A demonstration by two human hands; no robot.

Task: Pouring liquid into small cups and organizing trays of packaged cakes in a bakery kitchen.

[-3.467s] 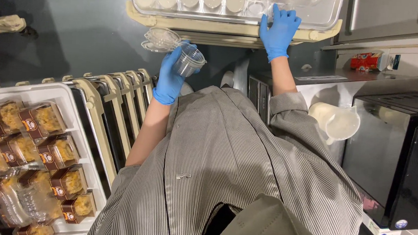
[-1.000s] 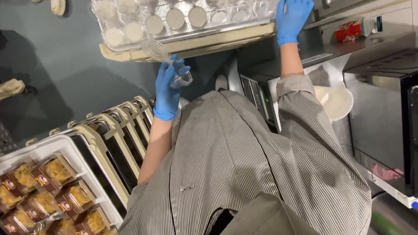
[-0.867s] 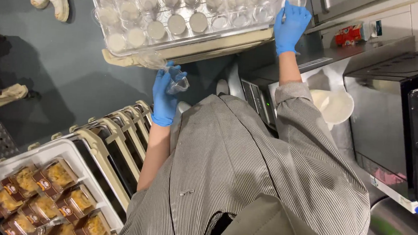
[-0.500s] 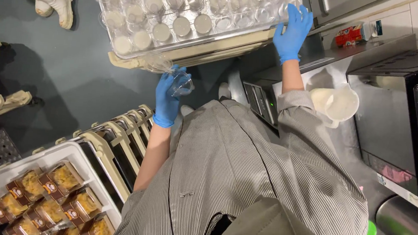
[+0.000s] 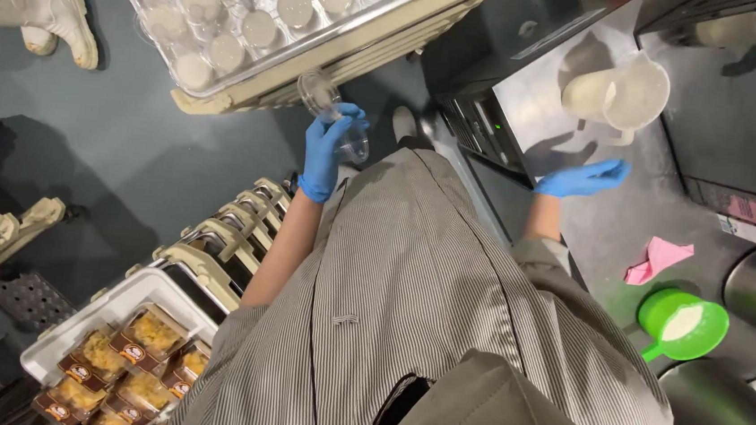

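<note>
Holding a clear cup [image 5: 341, 129] just below the tray [image 5: 318, 55].
Left hand [image 5: 327, 150] grips the cup, tilted, mouth toward the tray's near edge; right hand [image 5: 581, 177], open and flat, hovers over the counter [image 5: 629, 214] near the jug [image 5: 621, 92].

Single head-worn view, looking steeply down the wearer's striped shirt [image 5: 440, 334] to the floor. The shirt fills the lower centre at close range. Beyond it, towards the top edge, lies the cup tray [image 5: 258, 23]; right of the shirt, the steel worktop [image 5: 629, 223]; left of it, lower down, a pastry tray [image 5: 115, 354].
</note>
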